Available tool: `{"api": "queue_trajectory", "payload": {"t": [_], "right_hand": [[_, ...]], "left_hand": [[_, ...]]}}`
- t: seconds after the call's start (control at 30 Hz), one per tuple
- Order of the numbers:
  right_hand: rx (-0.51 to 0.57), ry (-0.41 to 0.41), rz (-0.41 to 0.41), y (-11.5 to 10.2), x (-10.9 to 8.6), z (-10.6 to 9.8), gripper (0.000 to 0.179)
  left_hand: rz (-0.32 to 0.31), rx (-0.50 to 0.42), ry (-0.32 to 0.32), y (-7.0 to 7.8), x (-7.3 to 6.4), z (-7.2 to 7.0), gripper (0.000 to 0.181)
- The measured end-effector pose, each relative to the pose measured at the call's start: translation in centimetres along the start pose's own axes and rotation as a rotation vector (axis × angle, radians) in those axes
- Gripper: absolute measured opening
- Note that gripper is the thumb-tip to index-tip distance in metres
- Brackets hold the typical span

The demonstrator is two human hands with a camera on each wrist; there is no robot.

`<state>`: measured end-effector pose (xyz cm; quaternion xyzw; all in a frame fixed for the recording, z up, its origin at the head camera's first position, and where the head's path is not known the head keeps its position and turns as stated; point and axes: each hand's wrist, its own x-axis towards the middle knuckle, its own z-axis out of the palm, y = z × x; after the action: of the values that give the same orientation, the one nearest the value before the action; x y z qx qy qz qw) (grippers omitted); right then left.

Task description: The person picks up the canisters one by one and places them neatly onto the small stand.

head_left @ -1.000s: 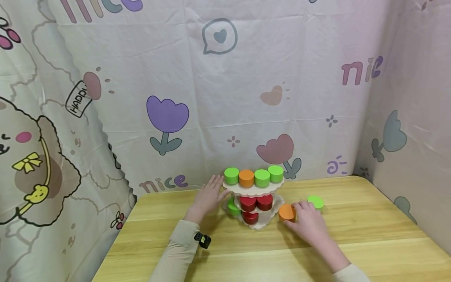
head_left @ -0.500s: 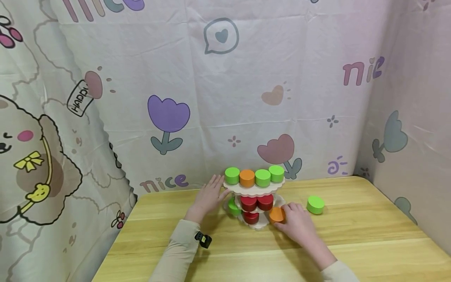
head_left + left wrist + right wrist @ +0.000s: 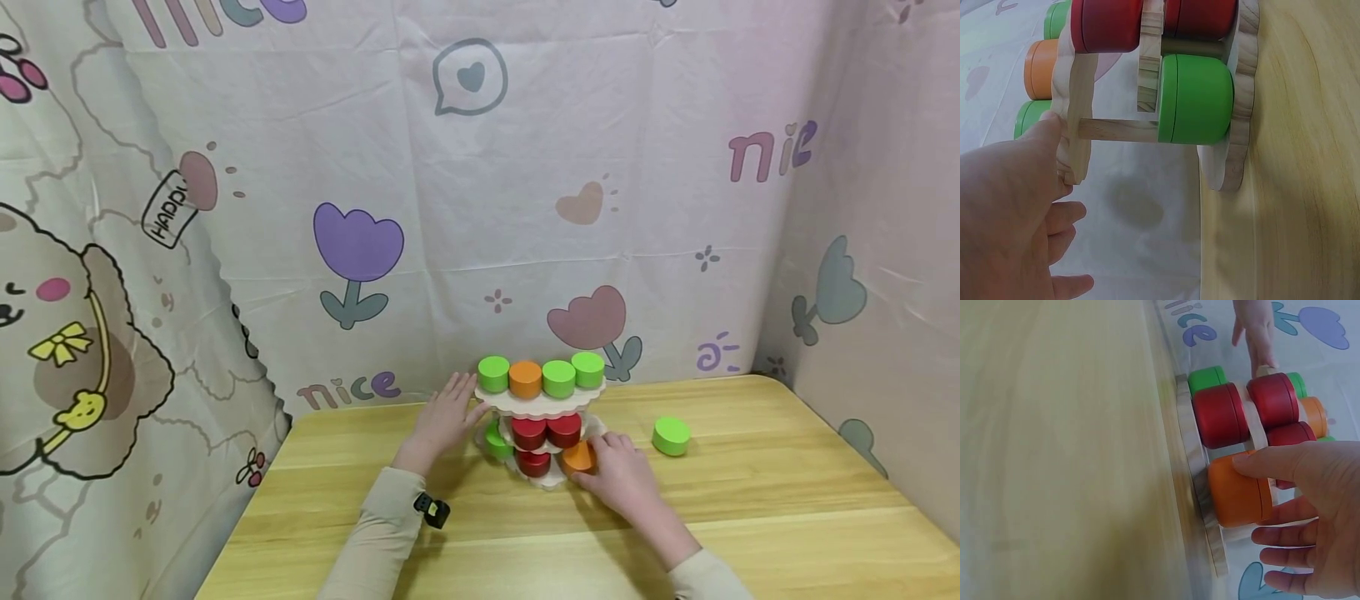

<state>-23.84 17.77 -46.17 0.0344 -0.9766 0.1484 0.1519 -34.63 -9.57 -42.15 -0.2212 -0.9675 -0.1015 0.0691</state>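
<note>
A three-tiered wooden stand with scalloped edges (image 3: 536,407) holds round blocks. My left hand (image 3: 442,418) pinches the rim of its top tier, thumb beside a green block, the other fingers spread loosely in the left wrist view. Between thumb and index finger, my right hand (image 3: 622,477) grips an orange round block (image 3: 1238,490) at the right of the bottom tier, close against that tier's surface. A red block (image 3: 533,465) and a green block (image 3: 1200,100) also sit on the bottom tier. Red blocks (image 3: 564,431) fill the middle tier's front.
Several green blocks (image 3: 558,379) and an orange one (image 3: 525,380) line the top tier. One loose green block (image 3: 671,437) lies on the wooden table (image 3: 780,500), right of the stand. A printed curtain (image 3: 480,208) hangs behind the table.
My right hand has carried the orange block leftward from beside the stand onto its bottom tier, leaving the loose green block behind. The left hand has stayed at the top tier.
</note>
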Motion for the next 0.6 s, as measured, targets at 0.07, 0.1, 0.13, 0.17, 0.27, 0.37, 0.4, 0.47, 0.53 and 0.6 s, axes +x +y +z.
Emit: {"api": "queue_trajectory", "payload": {"t": [0.07,0.1,0.13,0.17,0.27,0.37,0.4,0.47,0.53,0.6], "right_hand": [[0.011,0.012,0.000,-0.11,0.14,0.16,0.069],[0.017,0.017,-0.001,-0.16,0.20,0.22,0.071],[0.020,0.021,-0.002,-0.17,0.26,0.30,0.072],[0.024,0.024,-0.003,-0.19,0.30,0.37,0.073],[0.032,0.018,-0.001,-0.18,0.33,0.43,0.073],[0.037,0.000,0.002,-0.01,0.31,0.39,0.072],[0.035,-0.007,0.003,0.08,0.29,0.36,0.072],[0.028,-0.022,0.009,0.28,0.25,0.25,0.072],[0.018,-0.034,0.012,0.46,0.17,0.07,0.071],[0.012,-0.041,0.015,0.59,0.04,-0.14,0.068]], "left_hand": [[-0.002,-0.001,0.001,-0.01,0.03,0.01,0.072],[-0.003,0.000,0.001,0.00,0.04,0.02,0.072],[-0.004,0.000,0.000,0.00,0.05,0.01,0.072],[-0.004,0.000,0.000,0.01,0.05,0.01,0.072],[-0.003,-0.003,0.001,0.04,0.00,-0.03,0.072],[-0.002,-0.007,0.001,0.03,-0.05,-0.06,0.072],[-0.002,-0.008,0.002,0.02,-0.07,-0.06,0.072],[-0.003,-0.008,0.001,0.00,-0.05,-0.06,0.072],[-0.004,-0.008,0.000,-0.02,-0.02,-0.03,0.073],[-0.005,-0.006,-0.002,-0.04,0.01,0.00,0.073]]}}
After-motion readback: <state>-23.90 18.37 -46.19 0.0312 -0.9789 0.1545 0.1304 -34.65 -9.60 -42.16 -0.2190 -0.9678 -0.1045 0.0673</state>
